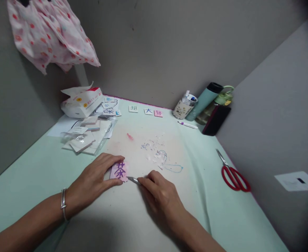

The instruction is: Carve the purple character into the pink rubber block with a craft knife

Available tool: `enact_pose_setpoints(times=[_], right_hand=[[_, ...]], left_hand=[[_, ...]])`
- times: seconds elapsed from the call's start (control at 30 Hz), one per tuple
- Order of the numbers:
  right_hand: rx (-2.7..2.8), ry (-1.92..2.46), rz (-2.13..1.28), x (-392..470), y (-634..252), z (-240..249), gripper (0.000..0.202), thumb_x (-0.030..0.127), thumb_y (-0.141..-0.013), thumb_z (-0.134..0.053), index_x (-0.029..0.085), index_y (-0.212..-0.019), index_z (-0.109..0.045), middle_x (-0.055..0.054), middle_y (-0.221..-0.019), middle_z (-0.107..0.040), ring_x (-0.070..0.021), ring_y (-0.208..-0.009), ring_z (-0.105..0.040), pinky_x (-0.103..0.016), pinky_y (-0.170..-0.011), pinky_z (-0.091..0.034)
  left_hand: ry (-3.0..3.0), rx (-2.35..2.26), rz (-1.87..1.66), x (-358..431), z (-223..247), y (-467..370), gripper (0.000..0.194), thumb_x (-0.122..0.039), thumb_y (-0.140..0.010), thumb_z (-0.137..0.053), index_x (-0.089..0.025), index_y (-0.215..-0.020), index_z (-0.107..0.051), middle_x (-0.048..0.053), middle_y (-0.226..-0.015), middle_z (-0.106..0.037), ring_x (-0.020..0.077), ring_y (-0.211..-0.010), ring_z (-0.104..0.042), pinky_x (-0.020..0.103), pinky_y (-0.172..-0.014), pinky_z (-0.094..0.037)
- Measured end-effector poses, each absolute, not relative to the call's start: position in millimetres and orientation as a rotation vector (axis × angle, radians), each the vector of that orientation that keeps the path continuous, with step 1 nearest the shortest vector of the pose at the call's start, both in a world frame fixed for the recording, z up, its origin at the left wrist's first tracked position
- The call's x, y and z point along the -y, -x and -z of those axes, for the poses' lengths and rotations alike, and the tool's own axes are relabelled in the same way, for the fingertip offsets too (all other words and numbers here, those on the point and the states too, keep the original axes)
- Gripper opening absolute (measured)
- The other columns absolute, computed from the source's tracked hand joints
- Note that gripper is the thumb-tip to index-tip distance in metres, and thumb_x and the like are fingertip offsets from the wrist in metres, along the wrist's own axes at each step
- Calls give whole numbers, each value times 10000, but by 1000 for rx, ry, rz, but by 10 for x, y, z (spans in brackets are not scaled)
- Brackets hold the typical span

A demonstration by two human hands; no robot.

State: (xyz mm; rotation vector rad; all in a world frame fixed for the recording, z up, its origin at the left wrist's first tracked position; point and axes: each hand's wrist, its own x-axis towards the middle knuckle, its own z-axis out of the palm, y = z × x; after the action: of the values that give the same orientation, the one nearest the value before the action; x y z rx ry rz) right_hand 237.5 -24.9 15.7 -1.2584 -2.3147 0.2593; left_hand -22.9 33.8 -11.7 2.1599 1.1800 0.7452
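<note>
On the pale middle of the mint-green desk cover (pixel 117 217), a small pink carving block (pixel 122 170) marked with a purple character lies between the hands, flat as far as can be told. The left hand (pixel 95 175) pinches it, thumb at the near edge and fingers at the far one. The right hand (pixel 160 192) is closed around a slim craft knife (pixel 134 180), its tip at the block's lower right corner; whether the blade has bitten in is too small to tell. Knife work along that edge seems the step in hand. The next move would call for a firm left pinch and a short, controlled stroke, with the blade kept clear of the left thumb. Pale shavings (pixel 156 154) lie just beyond.
</note>
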Motion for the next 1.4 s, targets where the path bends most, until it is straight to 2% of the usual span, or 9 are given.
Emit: enact_pose_setpoints(times=[0.1,0.3,0.47,0.73,1.03,1.4], right_hand=[[2347,1254,-309,262,-2370,-164,282,135,-1031,-460,170,-1123,-724,-74,-858,-632,-172,-681,-565,-283,-591,-435],[2297,1298,-203,249,-2385,-133,295,111,-1017,-450,143,-1131,-720,-87,-844,-629,-186,-697,-580,-284,-578,-439],[2374,1250,-258,264,-2363,-158,294,96,-1000,-463,174,-1132,-715,-74,-861,-636,-178,-696,-571,-280,-596,-445],[2261,1280,-206,239,-2362,-109,270,110,-1022,-460,138,-1103,-716,-82,-837,-626,-177,-687,-573,-275,-586,-444],[2292,1315,-191,198,-2342,-101,289,84,-998,-462,166,-1094,-722,-79,-854,-629,-189,-721,-568,-288,-599,-422],[2284,1305,-180,204,-2315,-96,279,43,-962,-455,157,-1038,-698,-85,-851,-617,-182,-709,-548,-272,-582,-391]], left_hand=[[-2167,-1183,-752,-338,134,227,474,-492,-968,-687,-295,-1378,-555,57,-1281,-659,297,-1207,-600,440,-1046,-499],[-2180,-1168,-770,-335,149,237,466,-484,-984,-671,-315,-1397,-536,49,-1285,-651,289,-1209,-595,434,-1051,-489],[-2177,-1181,-768,-329,154,234,478,-499,-972,-680,-313,-1392,-548,54,-1290,-658,298,-1209,-602,427,-1044,-497],[-2184,-1167,-744,-334,145,247,474,-482,-975,-682,-310,-1394,-542,51,-1298,-662,296,-1215,-597,427,-1052,-492],[-2155,-1189,-771,-334,145,219,466,-506,-974,-672,-303,-1379,-559,72,-1286,-659,316,-1212,-598,476,-1060,-487],[-2169,-1220,-740,-323,127,217,455,-467,-958,-689,-288,-1362,-582,60,-1274,-678,306,-1199,-615,440,-1042,-504]])
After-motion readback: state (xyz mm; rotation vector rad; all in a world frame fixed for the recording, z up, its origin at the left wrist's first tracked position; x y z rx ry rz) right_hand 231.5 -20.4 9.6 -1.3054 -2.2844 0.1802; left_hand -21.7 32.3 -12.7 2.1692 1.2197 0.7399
